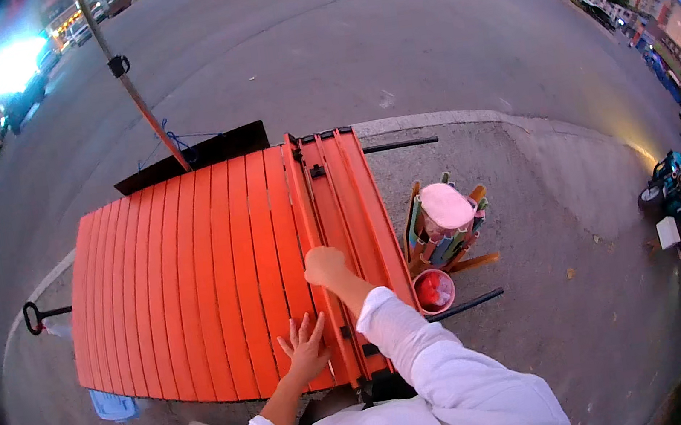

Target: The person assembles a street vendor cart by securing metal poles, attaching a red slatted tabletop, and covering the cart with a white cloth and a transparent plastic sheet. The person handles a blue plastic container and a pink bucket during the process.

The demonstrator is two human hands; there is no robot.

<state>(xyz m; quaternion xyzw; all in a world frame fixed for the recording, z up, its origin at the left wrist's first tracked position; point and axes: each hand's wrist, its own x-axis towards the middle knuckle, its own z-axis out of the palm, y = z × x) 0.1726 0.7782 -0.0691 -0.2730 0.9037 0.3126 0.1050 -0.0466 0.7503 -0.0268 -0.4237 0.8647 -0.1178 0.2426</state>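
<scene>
The left hand (308,356) spreads its fingers on the orange table (196,292) beneath them; the right hand (327,265), fingers curled, is at the rail (304,209), pinching impossible to tell. The table looks stiff, probably heavy, best held by that rail.

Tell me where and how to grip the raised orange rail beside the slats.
Take the raised rail near mid-length, probably best from above with the right hand, whose forearm comes in from the lower right. Its long, narrow edge stands above the slats, offering a ridge to curl over; the right hand is closed there, while the left hand lies open on the slats.
</scene>
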